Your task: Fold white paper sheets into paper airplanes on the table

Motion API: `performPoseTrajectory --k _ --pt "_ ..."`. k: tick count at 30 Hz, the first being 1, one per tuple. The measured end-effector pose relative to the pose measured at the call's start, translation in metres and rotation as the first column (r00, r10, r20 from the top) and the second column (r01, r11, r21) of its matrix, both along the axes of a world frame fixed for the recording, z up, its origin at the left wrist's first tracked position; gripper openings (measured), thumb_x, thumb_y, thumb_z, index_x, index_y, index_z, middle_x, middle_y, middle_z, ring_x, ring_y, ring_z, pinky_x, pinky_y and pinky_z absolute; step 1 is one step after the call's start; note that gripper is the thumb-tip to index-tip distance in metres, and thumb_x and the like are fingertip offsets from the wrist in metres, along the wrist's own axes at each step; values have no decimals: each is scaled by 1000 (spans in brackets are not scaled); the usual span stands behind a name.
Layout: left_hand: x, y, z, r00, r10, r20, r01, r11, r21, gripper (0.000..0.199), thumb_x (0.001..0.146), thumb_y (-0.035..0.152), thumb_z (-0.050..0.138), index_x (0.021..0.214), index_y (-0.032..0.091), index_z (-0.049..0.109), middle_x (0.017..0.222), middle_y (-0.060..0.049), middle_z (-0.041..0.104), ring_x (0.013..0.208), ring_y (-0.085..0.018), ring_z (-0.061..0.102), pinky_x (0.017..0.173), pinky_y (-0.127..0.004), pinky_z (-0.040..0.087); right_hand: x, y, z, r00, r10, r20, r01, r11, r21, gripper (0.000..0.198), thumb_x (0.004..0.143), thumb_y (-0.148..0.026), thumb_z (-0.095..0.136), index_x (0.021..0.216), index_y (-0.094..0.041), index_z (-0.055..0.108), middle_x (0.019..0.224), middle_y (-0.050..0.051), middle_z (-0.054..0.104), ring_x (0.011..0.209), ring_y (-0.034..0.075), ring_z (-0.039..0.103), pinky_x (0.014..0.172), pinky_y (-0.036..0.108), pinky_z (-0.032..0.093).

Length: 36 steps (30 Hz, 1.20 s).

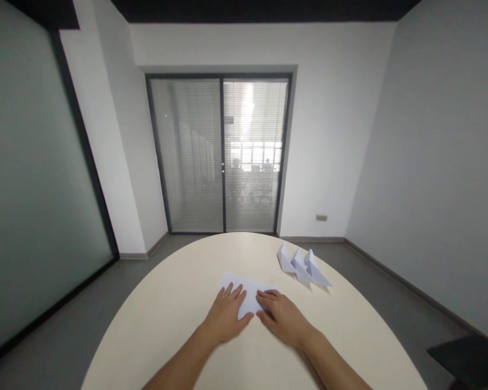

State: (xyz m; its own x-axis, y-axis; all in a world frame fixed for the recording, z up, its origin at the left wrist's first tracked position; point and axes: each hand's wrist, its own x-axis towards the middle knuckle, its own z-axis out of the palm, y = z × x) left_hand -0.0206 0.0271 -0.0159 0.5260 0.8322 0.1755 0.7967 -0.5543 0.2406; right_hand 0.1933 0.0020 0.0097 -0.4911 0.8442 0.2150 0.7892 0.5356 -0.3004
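A sheet of white paper (249, 297) lies flat on the round table in front of me, partly covered by my hands. My left hand (226, 314) rests palm down on its left part, with the fingers spread and the thumb near the lower edge. Over the right part lies my right hand (283, 315), fingers stretched out close together and slightly bent, touching the paper. Neither hand grips anything. Beyond my right hand stand three folded white paper boats (299, 264) in a close row.
The cream round table (162, 319) has a curved far edge. At lower right is a dark flat object (467, 357), perhaps a chair part. Ahead, glass doors with blinds (187, 162) stand in the far wall. A frosted glass panel (32, 179) is on the left.
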Motion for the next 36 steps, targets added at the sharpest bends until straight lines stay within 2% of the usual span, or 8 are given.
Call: performPoseTrajectory --k 5,13,23,30,36 --pt "0 1 -4 1000 10 8 -10 1000 25 61 93 54 45 142 17 50 149 -12 46 140 -37 36 115 -53 28 1 0 -2 1000 -15 -1 15 1000 -3 33 92 -31 49 119 -20 65 135 10 62 123 26 53 104 39 41" --pt "-1 -1 0 1000 3 30 -4 1000 17 59 92 53 47 140 19 51 149 -11 47 140 -36 37 115 -53 28 0 -2 3 1000 -15 12 15 1000 0 33 93 -31 48 118 -20 65 135 9 62 123 27 53 104 39 41" --pt "0 -1 1 999 18 46 -19 999 32 58 92 52 49 138 17 55 146 -12 50 137 -36 41 115 -52 31 1 0 -2 1000 -25 12 25 1000 10 34 92 -31 49 120 -20 65 134 9 63 123 27 53 104 39 42" --pt "-1 -1 2 998 9 57 -12 999 49 54 92 51 50 134 18 57 144 -11 53 136 -34 43 114 -50 32 1 1 -1 999 -32 16 32 999 0 37 93 -38 50 124 -23 65 133 8 64 121 27 55 103 39 43" --pt "-3 0 0 998 -8 59 5 999 47 53 92 50 50 135 19 57 145 -11 51 137 -34 42 114 -50 32 1 4 -6 998 -67 1 67 998 11 31 94 -40 53 117 -26 68 126 6 68 116 25 58 98 35 45"
